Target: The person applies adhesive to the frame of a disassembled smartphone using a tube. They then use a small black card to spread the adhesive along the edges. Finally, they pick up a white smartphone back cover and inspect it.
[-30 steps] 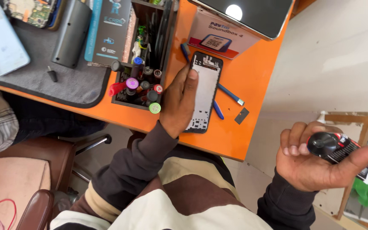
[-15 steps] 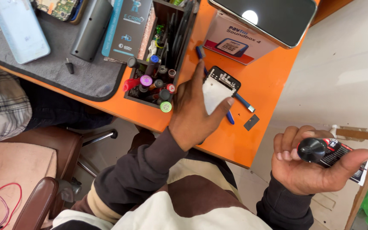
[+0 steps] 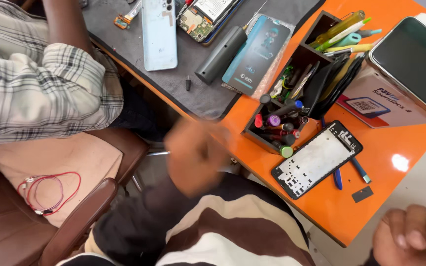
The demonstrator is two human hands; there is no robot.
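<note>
My left hand (image 3: 195, 155) is a motion-blurred shape in front of the orange table's (image 3: 385, 197) near edge, off the table and touching nothing I can make out. A stripped phone frame (image 3: 316, 160), black with a white inner face, lies flat on the table to its right. Only the curled fingers of my right hand (image 3: 410, 236) show at the bottom right corner. What they hold is out of view.
A black organiser box (image 3: 292, 98) of pens and tools stands behind the frame. On the grey mat (image 3: 173, 83) lie a pale blue phone (image 3: 159, 32) and a dark cylinder (image 3: 221, 48). Another person's plaid sleeve (image 3: 40, 88) is at left, above a brown chair (image 3: 75, 221).
My left hand let go of the phone frame, which now lies on the table, and pulled back towards me. The view swung left, pushing my right hand nearly out of frame.
</note>
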